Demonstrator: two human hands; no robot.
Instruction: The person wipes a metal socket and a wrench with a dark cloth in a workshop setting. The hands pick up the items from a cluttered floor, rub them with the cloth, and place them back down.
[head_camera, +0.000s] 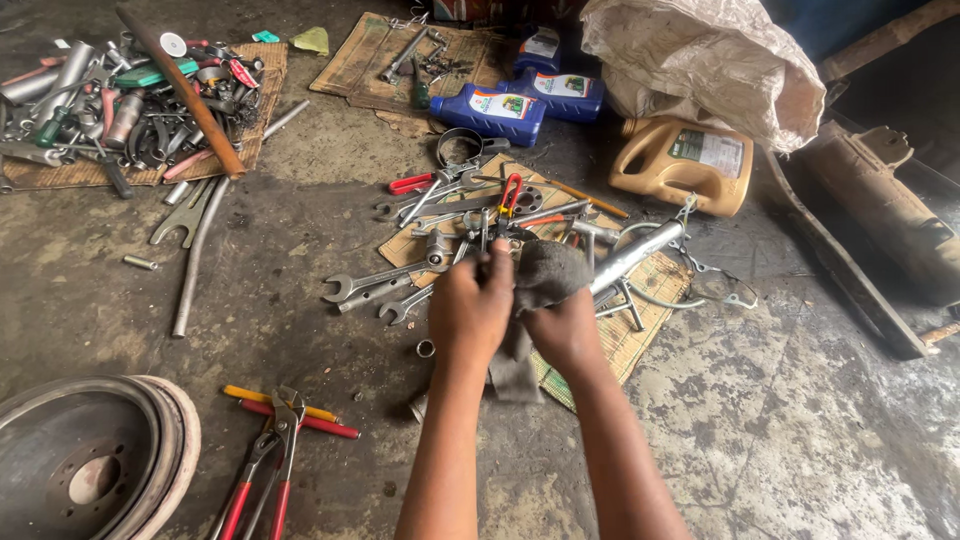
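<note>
My left hand (470, 308) and my right hand (566, 330) meet over a pile of tools on the floor. Both hold a dark grey rag (545, 275) that hangs down between them. The left fingers pinch something small at the rag's top edge, too hidden to name. A long silver metal tube (640, 250) lies just right of the rag, resting on a woven mat (640, 330). Spanners (365, 285) and red-handled pliers (510, 195) lie just beyond my hands.
A brake drum (90, 460) sits bottom left, with red-handled pliers (265, 470) beside it. Another tool heap (120, 100) fills the top left. Blue oil bottles (490, 110), a tan jug (685, 165) and a sack (700, 60) stand behind.
</note>
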